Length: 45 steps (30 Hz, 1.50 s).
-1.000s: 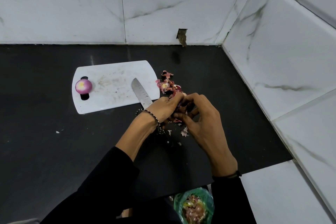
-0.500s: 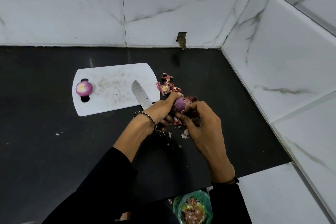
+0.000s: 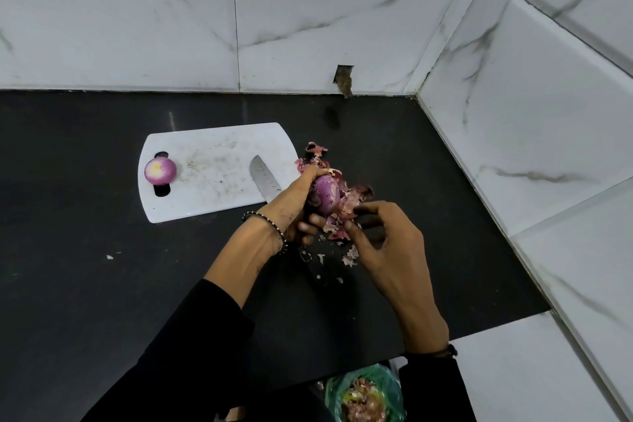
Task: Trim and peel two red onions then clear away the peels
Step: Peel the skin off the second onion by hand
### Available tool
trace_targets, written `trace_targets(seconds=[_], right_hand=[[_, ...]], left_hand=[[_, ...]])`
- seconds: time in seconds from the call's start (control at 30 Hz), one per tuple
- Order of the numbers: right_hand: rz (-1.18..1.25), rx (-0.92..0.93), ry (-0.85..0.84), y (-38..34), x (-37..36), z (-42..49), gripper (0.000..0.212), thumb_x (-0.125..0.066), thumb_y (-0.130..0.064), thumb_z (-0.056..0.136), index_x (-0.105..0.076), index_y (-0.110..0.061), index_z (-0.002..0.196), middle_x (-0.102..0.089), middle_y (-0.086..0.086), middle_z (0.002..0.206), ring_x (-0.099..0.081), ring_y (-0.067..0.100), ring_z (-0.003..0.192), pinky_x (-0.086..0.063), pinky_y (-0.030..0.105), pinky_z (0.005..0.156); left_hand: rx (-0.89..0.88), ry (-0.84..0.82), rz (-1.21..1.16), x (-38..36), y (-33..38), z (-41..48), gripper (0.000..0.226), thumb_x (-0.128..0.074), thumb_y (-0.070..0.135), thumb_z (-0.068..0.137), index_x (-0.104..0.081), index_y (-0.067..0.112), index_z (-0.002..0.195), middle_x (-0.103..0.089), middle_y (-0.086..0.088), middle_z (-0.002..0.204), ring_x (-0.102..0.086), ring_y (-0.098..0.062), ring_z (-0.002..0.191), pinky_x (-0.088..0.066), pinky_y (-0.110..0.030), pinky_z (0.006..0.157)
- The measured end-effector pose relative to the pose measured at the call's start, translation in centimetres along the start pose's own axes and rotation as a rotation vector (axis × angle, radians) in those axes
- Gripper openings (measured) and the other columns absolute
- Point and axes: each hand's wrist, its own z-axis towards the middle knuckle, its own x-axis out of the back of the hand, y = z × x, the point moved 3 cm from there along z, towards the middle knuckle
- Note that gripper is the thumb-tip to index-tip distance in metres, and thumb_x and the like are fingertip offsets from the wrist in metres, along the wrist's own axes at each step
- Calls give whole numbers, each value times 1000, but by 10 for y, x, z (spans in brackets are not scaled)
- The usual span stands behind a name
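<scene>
Left hand grip: the left hand [image 3: 293, 204] is clamped round a red onion [image 3: 325, 195], fingers curled over its far side and thumb beneath, lifting it just above the worktop [image 3: 85, 267].
Red onion in hand: glossy purple on the side that faces the camera, with torn papery skin [image 3: 344, 216] hanging off its right and lower sides.
Right hand grip: the right hand [image 3: 388, 245] sits just right of the onion with fingers curled; thumb and forefinger tips lie against the hanging skin, but I cannot tell whether they pinch it.
Peeled onion [image 3: 160, 171]: bare and trimmed, pale cut face upward, resting on the left end of the cutting board [image 3: 212, 178], over the board's handle slot.
Knife [image 3: 264, 181]: blade flat on the right part of the board, tip pointing away from the person; the handle is hidden behind the left hand.
Peel pile [image 3: 315, 156]: loose red skins on the worktop, just beside the board's right edge and behind the held onion.
Scraps [image 3: 350, 257]: small flakes scattered on the worktop under and between the hands.
Bag [image 3: 394, 390]: green plastic, below the worktop's near edge, open and holding peels.
Left wrist: a beaded bracelet [image 3: 270, 224]; both arms wear dark sleeves.
Surroundings: white marbled wall tiles [image 3: 137, 27] meet in a corner behind the black worktop.
</scene>
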Motion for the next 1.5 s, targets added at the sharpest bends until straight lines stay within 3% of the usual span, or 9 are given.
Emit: trace_targets(seconds=[0.2, 0.33, 0.57, 0.73, 1.0, 1.13, 1.27, 1.4, 1.5], right_hand=[[20, 37, 101, -11, 6, 1, 17, -70, -14, 93, -67, -19, 109, -65, -14, 98, -63, 0, 91, -51, 12, 75], [22, 106, 144, -20, 11, 3, 20, -70, -13, 93, -69, -15, 113, -68, -10, 100, -64, 2, 91, -53, 14, 73], [-41, 173, -5, -27, 3, 8, 42, -82, -30, 81, -62, -22, 117, -56, -8, 113, -59, 8, 91, -46, 14, 66], [-89, 154, -24, -23, 2, 10, 39, -78, -34, 80, -61, -28, 114, -50, -13, 113, -57, 7, 92, -46, 18, 67], [-338, 161, -70, -19, 0, 10, 30, -75, -44, 85, -58, -33, 108, -47, -16, 111, -52, 3, 83, -40, 18, 59], [-168, 82, 11, -17, -2, 6, 34, -80, -37, 82, -51, -30, 98, -52, -17, 101, -54, 1, 78, -41, 16, 60], [-109, 89, -31, -18, -4, 8, 43, -82, -28, 81, -52, -26, 111, -54, -15, 109, -60, 5, 82, -54, 28, 66], [-36, 157, -40, -20, 1, 10, 36, -77, -26, 87, -62, -22, 119, -58, -12, 112, -61, 5, 85, -51, 17, 67], [-51, 202, -2, -19, 5, 12, 28, -74, -19, 90, -69, -19, 117, -64, -11, 111, -63, 4, 89, -49, 16, 71]], left_hand=[[-16, -43, 13, -3, 2, -1, 65, -35, 73, 87, -48, 17, 57, -33, 4, 45, -24, -11, 38, -26, -21, 44], [-21, -76, 33, -7, 3, -2, 67, -33, 71, 88, -50, 16, 55, -32, 3, 46, -24, -11, 39, -26, -22, 45], [-60, -68, 43, -9, 3, -1, 73, -36, 70, 89, -62, 18, 45, -38, 0, 48, -27, -11, 37, -25, -21, 47], [-32, -65, 125, -9, 2, -4, 77, -34, 72, 89, -54, 18, 37, -38, 4, 46, -25, -9, 39, -25, -22, 46], [-31, -60, 136, -6, -1, -3, 65, -42, 71, 88, -53, 15, 58, -41, 3, 51, -27, -9, 40, -29, -20, 44], [-28, -73, 126, -4, 1, -2, 65, -42, 72, 86, -54, 15, 57, -40, 3, 49, -26, -10, 39, -29, -20, 43], [-26, -71, 144, -6, -1, -3, 66, -41, 71, 88, -56, 15, 55, -41, 3, 50, -27, -10, 40, -30, -20, 44], [-8, -78, 158, -5, -1, -2, 66, -38, 71, 88, -50, 21, 48, -36, 5, 49, -26, -10, 41, -29, -20, 44], [-9, -62, 141, -3, -1, -1, 63, -37, 72, 88, -52, 21, 53, -35, 5, 50, -25, -10, 41, -28, -21, 45]])
